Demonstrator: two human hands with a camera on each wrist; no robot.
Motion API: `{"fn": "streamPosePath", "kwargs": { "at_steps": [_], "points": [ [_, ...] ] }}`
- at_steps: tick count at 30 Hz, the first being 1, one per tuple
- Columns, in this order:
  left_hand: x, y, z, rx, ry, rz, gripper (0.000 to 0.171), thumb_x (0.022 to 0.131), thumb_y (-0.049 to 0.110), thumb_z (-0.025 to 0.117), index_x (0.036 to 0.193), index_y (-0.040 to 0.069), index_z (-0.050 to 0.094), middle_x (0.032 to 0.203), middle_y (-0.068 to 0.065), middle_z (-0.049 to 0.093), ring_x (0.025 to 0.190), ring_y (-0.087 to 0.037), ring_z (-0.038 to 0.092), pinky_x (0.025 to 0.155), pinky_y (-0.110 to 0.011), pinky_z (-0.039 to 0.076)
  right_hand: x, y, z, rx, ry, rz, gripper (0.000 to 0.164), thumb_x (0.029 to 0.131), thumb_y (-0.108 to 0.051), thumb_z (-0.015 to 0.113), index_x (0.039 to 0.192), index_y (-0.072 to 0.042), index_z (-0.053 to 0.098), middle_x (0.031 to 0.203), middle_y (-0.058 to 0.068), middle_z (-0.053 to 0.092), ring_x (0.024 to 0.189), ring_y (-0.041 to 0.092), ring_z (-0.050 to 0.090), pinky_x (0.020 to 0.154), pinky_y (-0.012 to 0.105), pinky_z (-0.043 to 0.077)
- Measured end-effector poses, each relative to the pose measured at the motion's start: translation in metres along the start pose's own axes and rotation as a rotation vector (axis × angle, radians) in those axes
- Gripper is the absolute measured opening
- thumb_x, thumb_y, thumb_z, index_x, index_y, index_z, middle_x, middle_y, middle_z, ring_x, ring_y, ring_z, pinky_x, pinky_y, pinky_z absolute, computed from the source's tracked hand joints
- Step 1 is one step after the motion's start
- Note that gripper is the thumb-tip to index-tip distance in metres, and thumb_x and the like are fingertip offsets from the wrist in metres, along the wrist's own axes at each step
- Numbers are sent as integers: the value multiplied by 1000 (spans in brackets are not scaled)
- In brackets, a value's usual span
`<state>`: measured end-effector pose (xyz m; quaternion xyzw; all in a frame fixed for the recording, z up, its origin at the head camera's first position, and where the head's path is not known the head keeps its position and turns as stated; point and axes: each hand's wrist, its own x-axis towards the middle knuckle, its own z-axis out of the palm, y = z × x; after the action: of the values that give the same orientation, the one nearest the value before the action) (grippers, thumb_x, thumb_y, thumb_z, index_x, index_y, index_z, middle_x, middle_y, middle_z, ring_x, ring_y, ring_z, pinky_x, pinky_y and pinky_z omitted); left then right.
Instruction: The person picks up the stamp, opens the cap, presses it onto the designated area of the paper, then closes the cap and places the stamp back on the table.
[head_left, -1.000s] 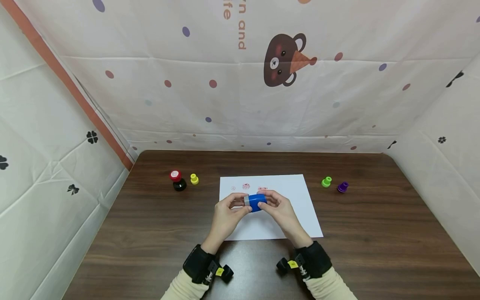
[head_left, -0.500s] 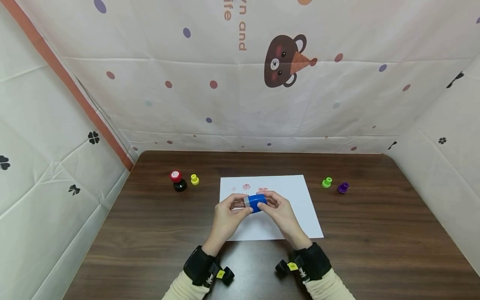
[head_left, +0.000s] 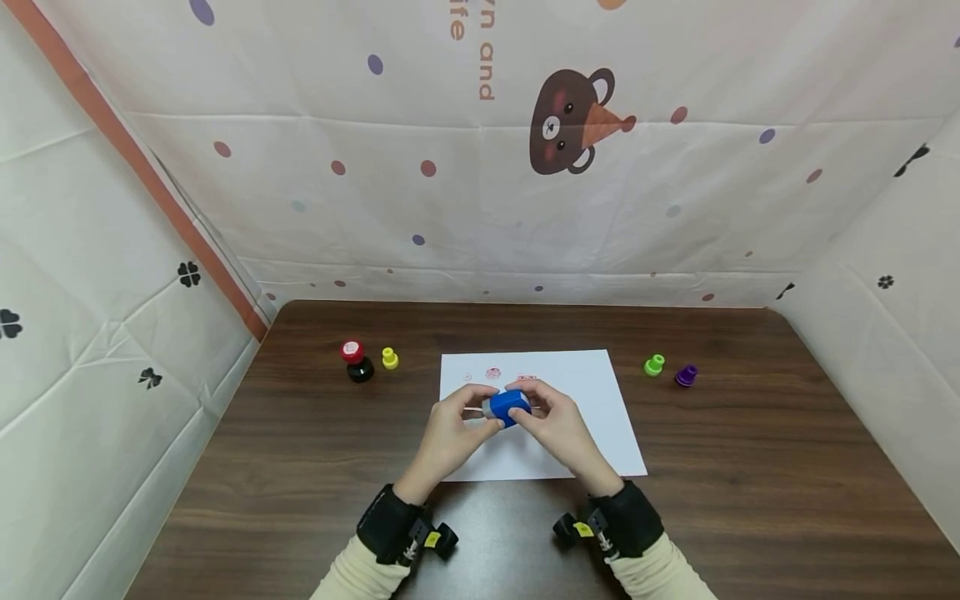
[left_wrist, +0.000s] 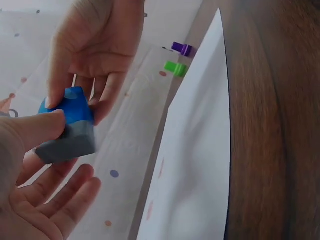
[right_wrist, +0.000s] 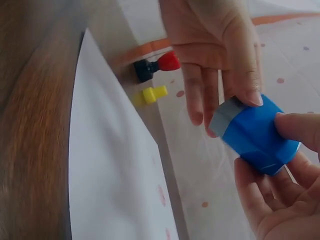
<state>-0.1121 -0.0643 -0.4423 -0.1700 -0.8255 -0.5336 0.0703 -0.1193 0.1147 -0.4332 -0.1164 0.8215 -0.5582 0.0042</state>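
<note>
blue and grey plastic make up the chunky block-shaped stamp (head_left: 512, 406) i'm following from my remote seat; it is held up over the sheet of white paper (head_left: 502, 457) on the brown wood-grain surface (head_left: 750, 433). my left hand (head_left: 453, 421) pinches its grey end, the other fingers loosely spread, and my right hand (head_left: 555, 425) curls thumb and fingers round the blue body.

as for progress, i count three small red prints (head_left: 492, 373) near the paper's far edge, one partly behind my fingers, so i judge some stamping done. which stamp made each, i cannot tell. the grey end sits against the blue body; if it is a cap, i'd say uncapping is left. the red-topped black round stamp (head_left: 359, 368) and the small yellow (head_left: 390, 359), lime green (head_left: 654, 364) and purple (head_left: 686, 375) plastic stamps stand apart from the paper, unheld.
</note>
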Motion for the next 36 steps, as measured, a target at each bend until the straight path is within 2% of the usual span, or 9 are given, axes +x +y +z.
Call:
{"fn": "streamPosePath", "kwargs": {
  "at_steps": [4, 6, 11, 15, 21, 25, 31, 36],
  "points": [
    [0, 3, -2, 104, -5, 83, 40, 76, 15, 75, 112, 9, 59, 109, -5, 64, 96, -16, 62, 81, -34, 55, -2, -2, 2, -138, 13, -158, 32, 79, -7, 71, 110, -12, 63, 109, 6, 65, 95, 20, 63, 79, 32, 55],
    [0, 3, -2, 128, -5, 99, 43, 75, 15, 76, 114, 9, 58, 109, -6, 64, 97, -16, 62, 81, -35, 54, -2, -4, 2, -187, 25, -221, 33, 78, -6, 72, 110, -11, 64, 106, 5, 65, 93, 19, 63, 77, 31, 56],
    [0, 5, -2, 173, -9, 104, 51, 74, 15, 77, 119, 9, 54, 107, -6, 65, 94, -15, 63, 80, -32, 55, -2, -6, 5, -264, 36, -311, 34, 77, -6, 73, 110, -9, 65, 102, 4, 64, 91, 15, 63, 75, 26, 56],
    [0, 5, -2, 208, -14, 108, 52, 74, 15, 77, 120, 9, 52, 97, -4, 67, 85, -12, 64, 76, -27, 55, -2, -7, 7, -280, 23, -357, 34, 77, -5, 73, 110, -7, 66, 99, 3, 63, 87, 12, 62, 73, 23, 55],
    [0, 2, -6, 227, -16, 108, 51, 74, 11, 77, 120, 8, 53, 91, -4, 68, 79, -13, 64, 72, -28, 56, 0, -5, 6, -285, -7, -368, 33, 81, -6, 69, 114, -9, 64, 102, 3, 62, 89, 12, 62, 74, 22, 55],
    [-1, -4, -14, 244, 8, 66, 48, 75, 12, 76, 118, 10, 56, 95, -5, 67, 83, -13, 63, 73, -28, 56, 2, -3, -1, -295, 5, -351, 32, 82, -6, 68, 114, -11, 63, 103, 4, 62, 90, 17, 63, 76, 27, 56],
    [-3, -21, -36, 268, 77, -25, 37, 76, 13, 75, 111, 14, 61, 105, -6, 65, 88, -16, 63, 75, -32, 56, 0, 8, -18, -338, 52, -316, 30, 81, -6, 68, 110, -12, 65, 102, 1, 63, 89, 15, 63, 76, 29, 56],
    [-3, -36, -60, 300, 157, -81, 30, 78, 12, 73, 105, 11, 60, 102, -9, 67, 87, -20, 63, 72, -36, 56, -3, 18, -33, -363, 88, -304, 28, 81, -5, 68, 108, -11, 66, 99, 2, 64, 89, 16, 63, 75, 31, 56]
  ]
}}
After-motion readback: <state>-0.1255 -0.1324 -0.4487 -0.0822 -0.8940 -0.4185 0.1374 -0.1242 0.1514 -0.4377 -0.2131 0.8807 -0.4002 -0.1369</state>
